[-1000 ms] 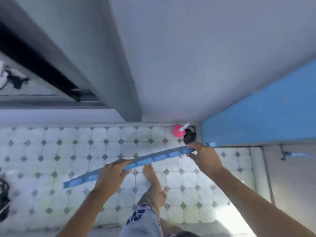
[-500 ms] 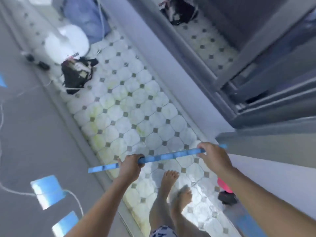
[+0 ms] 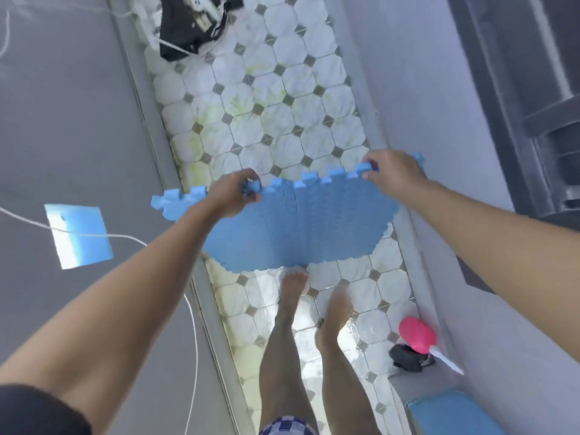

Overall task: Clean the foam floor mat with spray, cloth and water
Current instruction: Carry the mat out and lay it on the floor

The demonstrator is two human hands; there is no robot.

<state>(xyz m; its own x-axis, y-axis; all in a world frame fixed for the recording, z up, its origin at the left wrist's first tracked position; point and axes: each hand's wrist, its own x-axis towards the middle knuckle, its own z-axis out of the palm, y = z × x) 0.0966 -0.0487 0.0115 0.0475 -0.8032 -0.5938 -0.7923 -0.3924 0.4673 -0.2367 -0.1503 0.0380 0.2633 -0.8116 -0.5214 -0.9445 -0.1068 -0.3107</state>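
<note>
The left grip [image 3: 233, 196] and right grip [image 3: 394, 172] were closed on the toothed upper edge of the foam mat [image 3: 298, 227], which was held hanging below them, long axis crosswise, over the tiled floor [image 3: 282, 89].

I count one foam mat [image 3: 298, 227], single piece. Hands, two: left hand [image 3: 233, 196], right hand [image 3: 395, 174]. Bare feet, two: left foot [image 3: 290, 293], right foot [image 3: 335, 315], on the tiled floor [image 3: 282, 98]. One pink item [image 3: 417, 335] at the floor's right edge, with one small black item [image 3: 406, 357] beside it. One black heap [image 3: 188, 23] at the far end. One white cord [image 3: 191, 309] that I can follow. One light-blue patch [image 3: 78, 237]. One blue block [image 3: 452, 412], near-right corner.
</note>
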